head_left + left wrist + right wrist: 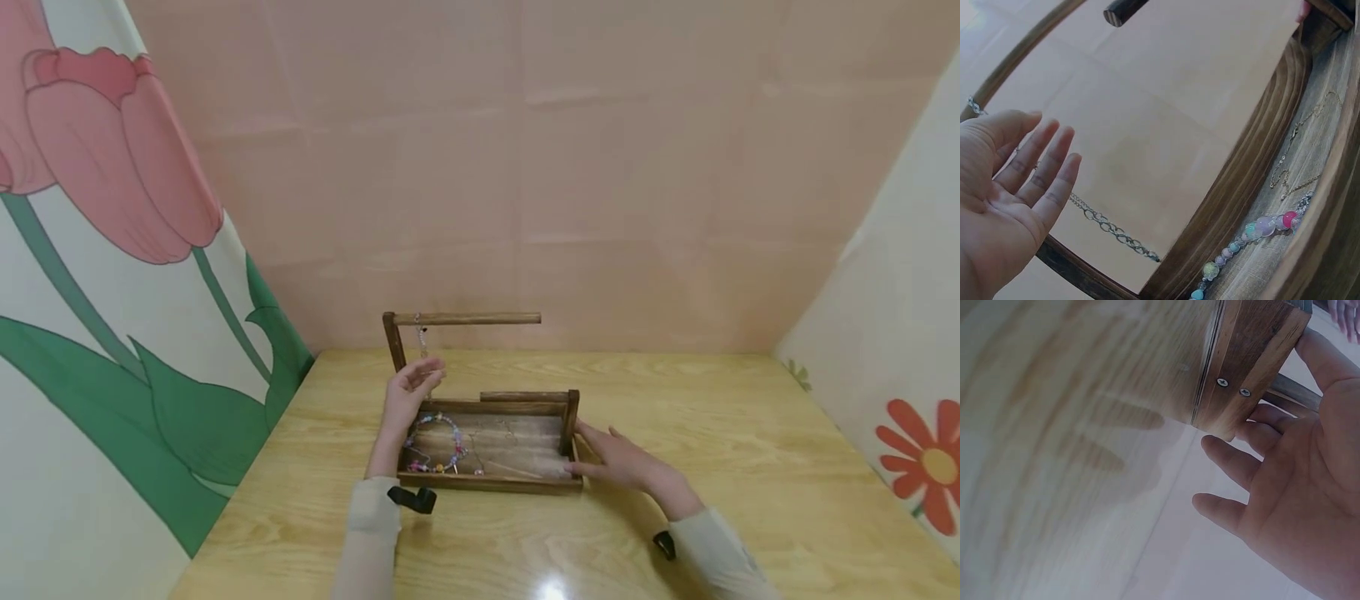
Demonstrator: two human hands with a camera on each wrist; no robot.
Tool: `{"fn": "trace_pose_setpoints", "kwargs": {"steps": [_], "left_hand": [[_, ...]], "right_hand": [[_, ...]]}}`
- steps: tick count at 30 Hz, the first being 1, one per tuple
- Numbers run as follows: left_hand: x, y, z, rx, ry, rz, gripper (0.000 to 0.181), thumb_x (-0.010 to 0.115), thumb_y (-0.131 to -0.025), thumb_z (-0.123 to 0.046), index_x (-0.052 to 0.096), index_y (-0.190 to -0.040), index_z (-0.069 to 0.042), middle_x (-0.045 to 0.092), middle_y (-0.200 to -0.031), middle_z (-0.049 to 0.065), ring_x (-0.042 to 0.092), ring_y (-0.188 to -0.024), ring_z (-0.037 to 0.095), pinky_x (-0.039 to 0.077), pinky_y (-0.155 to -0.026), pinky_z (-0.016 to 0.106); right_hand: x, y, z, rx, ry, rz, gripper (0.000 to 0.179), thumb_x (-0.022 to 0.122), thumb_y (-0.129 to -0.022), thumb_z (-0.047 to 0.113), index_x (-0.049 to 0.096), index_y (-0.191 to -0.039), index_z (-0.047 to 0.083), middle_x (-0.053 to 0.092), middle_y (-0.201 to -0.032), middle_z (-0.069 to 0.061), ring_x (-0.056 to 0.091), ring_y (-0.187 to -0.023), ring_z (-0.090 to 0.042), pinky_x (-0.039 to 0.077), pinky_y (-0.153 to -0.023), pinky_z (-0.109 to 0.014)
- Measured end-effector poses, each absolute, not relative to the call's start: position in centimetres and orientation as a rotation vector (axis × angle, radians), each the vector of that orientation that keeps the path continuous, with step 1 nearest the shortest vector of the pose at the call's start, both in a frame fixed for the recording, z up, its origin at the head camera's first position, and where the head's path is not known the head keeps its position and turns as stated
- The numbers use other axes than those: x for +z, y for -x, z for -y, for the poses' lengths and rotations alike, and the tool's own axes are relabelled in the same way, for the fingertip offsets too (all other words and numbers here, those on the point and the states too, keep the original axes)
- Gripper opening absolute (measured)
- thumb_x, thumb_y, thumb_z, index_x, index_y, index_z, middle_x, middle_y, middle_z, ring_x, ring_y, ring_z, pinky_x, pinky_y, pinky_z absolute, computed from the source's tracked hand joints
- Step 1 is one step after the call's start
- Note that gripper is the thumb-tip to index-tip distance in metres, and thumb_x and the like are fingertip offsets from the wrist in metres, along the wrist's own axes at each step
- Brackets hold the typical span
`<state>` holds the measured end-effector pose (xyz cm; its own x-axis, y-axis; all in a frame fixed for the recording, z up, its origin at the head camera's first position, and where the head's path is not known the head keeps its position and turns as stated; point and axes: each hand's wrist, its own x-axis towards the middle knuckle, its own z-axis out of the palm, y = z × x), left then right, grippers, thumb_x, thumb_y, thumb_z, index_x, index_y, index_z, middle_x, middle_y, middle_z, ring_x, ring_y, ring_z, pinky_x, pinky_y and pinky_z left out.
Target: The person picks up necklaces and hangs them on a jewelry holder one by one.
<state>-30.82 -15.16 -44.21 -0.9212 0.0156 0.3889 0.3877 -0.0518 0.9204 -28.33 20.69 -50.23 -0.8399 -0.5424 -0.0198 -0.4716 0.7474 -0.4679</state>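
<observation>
Right fingers (1232, 461) touch tray's (487, 482) end edge; tabletop (712, 417) spreads rightward.

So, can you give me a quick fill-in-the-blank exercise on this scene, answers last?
In the head view, the silver metal chain hangs from the ____ (upper/lower) brown wooden bar.
There, the multicoloured beaded bracelet lies towards the ____ (left/right) end of the brown wooden tray.
The person's ____ (left/right) hand is at the tray's right end.
The right wrist view shows ____ silver screw heads.

Missing words: upper; left; right; two.
</observation>
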Motion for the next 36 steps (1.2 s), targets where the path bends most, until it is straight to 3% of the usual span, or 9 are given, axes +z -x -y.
{"fn": "trace_pose_setpoints", "kwargs": {"steps": [7, 14, 19, 30, 36], "left_hand": [[-44.3, 30.8, 15.1, -2.042, 0.466, 2.060, 0.032, 0.058, -0.090, -0.001, 0.054, -0.120, 0.010, 0.057, -0.117, 0.030, 0.055, -0.106, 0.046, 0.052, -0.088, 0.036], [-44.7, 30.8, 14.9, -1.968, 0.478, 2.186, 0.030, 0.061, -0.089, -0.005, 0.058, -0.116, 0.006, 0.059, -0.117, 0.025, 0.060, -0.106, 0.033, 0.052, -0.084, 0.022], [-44.9, 30.8, 14.9, -1.935, 0.487, 2.265, 0.030, 0.061, -0.090, -0.009, 0.059, -0.116, 0.004, 0.060, -0.118, 0.023, 0.061, -0.105, 0.027, 0.051, -0.083, 0.020], [-45.3, 30.5, 14.8, -1.838, 0.486, 2.387, 0.030, 0.060, -0.090, -0.009, 0.060, -0.117, 0.003, 0.061, -0.115, 0.024, 0.059, -0.103, 0.037, 0.051, -0.078, 0.023], [-46.4, 31.3, 14.6, -1.753, 0.471, 2.477, 0.030, 0.060, -0.090, -0.011, 0.060, -0.116, 0.005, 0.062, -0.113, 0.023, 0.061, -0.099, 0.036, 0.052, -0.077, 0.027]], "right_hand": [[-50.3, 28.3, -20.7, -0.676, 0.798, -2.789, 0.086, 0.052, -0.088, 0.054, 0.020, -0.145, -0.002, 0.026, -0.149, -0.020, 0.033, -0.133, -0.035, 0.009, -0.112, -0.059], [-50.3, 28.2, -20.7, -0.685, 0.785, -2.757, 0.085, 0.051, -0.089, 0.054, 0.018, -0.146, -0.001, 0.025, -0.149, -0.020, 0.032, -0.134, -0.035, 0.009, -0.112, -0.058], [-50.4, 28.2, -20.8, -0.705, 0.778, -2.744, 0.085, 0.051, -0.090, 0.053, 0.017, -0.146, 0.000, 0.024, -0.150, -0.019, 0.030, -0.135, -0.035, 0.007, -0.112, -0.059], [-50.3, 28.1, -20.7, -0.719, 0.788, -2.755, 0.084, 0.051, -0.090, 0.052, 0.018, -0.146, 0.000, 0.026, -0.149, -0.019, 0.033, -0.133, -0.035, 0.008, -0.112, -0.059], [-50.3, 27.9, -20.7, -0.728, 0.801, -2.767, 0.082, 0.052, -0.091, 0.049, 0.019, -0.145, -0.002, 0.027, -0.148, -0.020, 0.033, -0.133, -0.036, 0.009, -0.111, -0.060]]}}
